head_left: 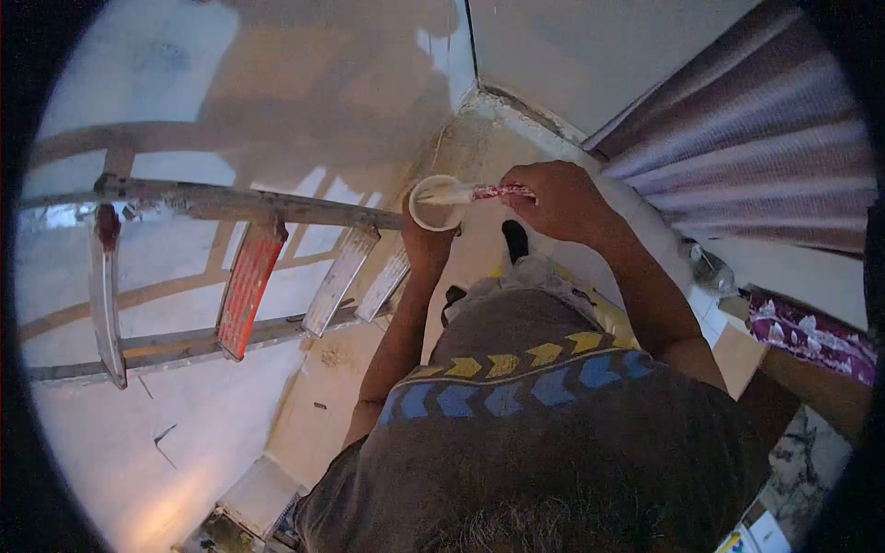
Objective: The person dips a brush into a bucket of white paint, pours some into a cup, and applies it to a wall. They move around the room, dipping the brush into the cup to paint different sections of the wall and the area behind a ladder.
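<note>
My left hand (428,247) is wrapped round a small round white cup (437,223), its open top facing up toward me. In my right hand (559,201) is a paintbrush (498,192) with a red and white streaked handle, pinched near the handle's end. The brush lies almost level, and its pale bristle end overlaps the mouth of the cup. Both hands are held out in front of my body, the right one a little higher in view.
On the left a ladder (249,198) with paint-smeared rungs, one of them red (249,290), stands by the white wall (101,424). A striped curtain (737,138) hangs at the upper right. Below it are a clear plastic bottle (712,267) and a purple patterned cloth (811,334).
</note>
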`<state>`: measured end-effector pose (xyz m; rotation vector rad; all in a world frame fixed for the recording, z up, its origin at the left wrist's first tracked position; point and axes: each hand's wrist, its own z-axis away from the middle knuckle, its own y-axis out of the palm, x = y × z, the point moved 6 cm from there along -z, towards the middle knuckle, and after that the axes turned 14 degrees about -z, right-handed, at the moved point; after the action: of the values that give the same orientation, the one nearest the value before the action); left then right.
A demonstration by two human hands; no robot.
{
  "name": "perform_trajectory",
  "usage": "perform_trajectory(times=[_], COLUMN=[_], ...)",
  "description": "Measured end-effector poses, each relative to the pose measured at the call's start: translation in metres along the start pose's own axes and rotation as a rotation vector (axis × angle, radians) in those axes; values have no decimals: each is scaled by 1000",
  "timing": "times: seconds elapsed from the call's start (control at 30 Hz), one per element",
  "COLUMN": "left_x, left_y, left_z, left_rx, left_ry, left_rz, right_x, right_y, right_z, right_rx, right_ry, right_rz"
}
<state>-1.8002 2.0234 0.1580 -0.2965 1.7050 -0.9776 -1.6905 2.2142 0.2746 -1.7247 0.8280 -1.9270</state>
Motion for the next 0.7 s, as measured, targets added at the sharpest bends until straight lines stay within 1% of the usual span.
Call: perform_trajectory(times=[0.03, 0.07, 0.1, 0.17, 0.2, 0.23, 0.27, 0.3, 0.33, 0.37, 0.4, 0.43, 0.47, 0.5, 0.53, 0.57, 0.6, 0.67, 0.7], left_x=[0, 2, 3, 8, 14, 20, 27, 35, 40, 48, 55, 69, 78, 89, 100, 93, 102, 117, 121], left_y=[7, 12, 14, 21, 23, 27, 28, 28, 28, 26, 25, 28, 30, 31, 33, 30, 33, 34, 36], left_z=[-11, -22, -34, -58, -68, -76, -81, -87, -92, -93, -92, -90, -88, -84, -80, -79, -70, -53, -44], left_rx=[-3, -38, -74, -113, -150, -154, -215, -278, -281, -307, -330, -359, -352, -367, -382, -328, -318, -348, -335], left_ry=[-8, -30, -52, -101, -146, -161, -174, -185, -196, -235, -273, -348, -356, -366, -375, -469, -480, -441, -449], left_rz=[-10, 51, 112, 97, 91, 86, 112, 137, 131, 72, 10, 152, 141, 242, 340, 281, 265, 132, 116], right_x=[-15, -29, -40, -61, -69, -83, -98, -109, -127, -145, -161, -179, -197, -220, -244, -264, -279, -297, -310], right_y=[-4, -6, -7, -13, -12, -10, -5, 2, 13, 26, 42, 61, 82, 114, 142, 167, 195, 226, 249], right_z=[-9, -19, -29, -51, -63, -74, -85, -97, -112, -127, -143, -159, -176, -196, -219, -241, -263, -304, -326], right_rx=[-16, -32, -25, -92, -78, -93, -106, -91, -107, -126, -116, -177, -243, -239, -336, -430, -424, -708, -689], right_ry=[30, 61, 57, 38, 36, 135, 238, 241, 286, 333, 338, 336, 336, 346, 296, 250, 267, 132, 276], right_rz=[-112, -224, -233, -387, -392, -556, -719, -722, -800, -877, -883, -979, -1074, -1082, -979, -876, -889, -783, -818])
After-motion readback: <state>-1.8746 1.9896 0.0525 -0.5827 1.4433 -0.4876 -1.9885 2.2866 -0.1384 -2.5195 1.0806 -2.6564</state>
